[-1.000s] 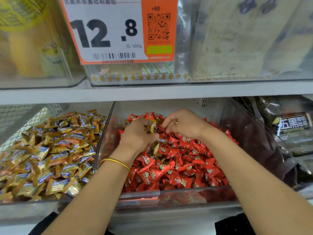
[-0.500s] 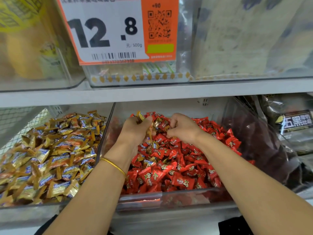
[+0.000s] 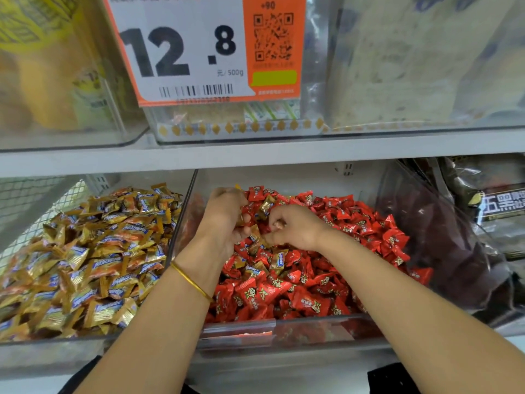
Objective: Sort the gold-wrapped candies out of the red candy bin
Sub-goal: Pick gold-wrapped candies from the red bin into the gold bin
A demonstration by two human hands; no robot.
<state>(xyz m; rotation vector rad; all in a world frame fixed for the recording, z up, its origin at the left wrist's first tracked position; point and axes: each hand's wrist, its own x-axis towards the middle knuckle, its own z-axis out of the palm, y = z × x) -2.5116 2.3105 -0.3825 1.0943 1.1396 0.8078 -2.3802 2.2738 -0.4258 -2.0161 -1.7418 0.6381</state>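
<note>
Glossy foil candies [image 3: 312, 302], clear smooth plastic bin [image 3: 312, 332]

Hands: 2, left hand [image 3: 224, 217] and right hand [image 3: 295, 226].
Bracelet [image 3: 191, 281]: 1.
Price tag [image 3: 199, 49]: 1.
Clear bins, lower row: 3: gold candy bin [image 3: 56, 348], red candy bin [image 3: 284, 331], dark-packet bin [image 3: 426, 211].
Red candies [image 3: 312, 294]: too many to count.
Gold candies [image 3: 277, 260] among the red: at least 4.

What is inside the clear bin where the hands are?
Mostly red candies, with a few gold candies mixed in. The left hand grips some gold ones. Deeper layers are covered.
</note>
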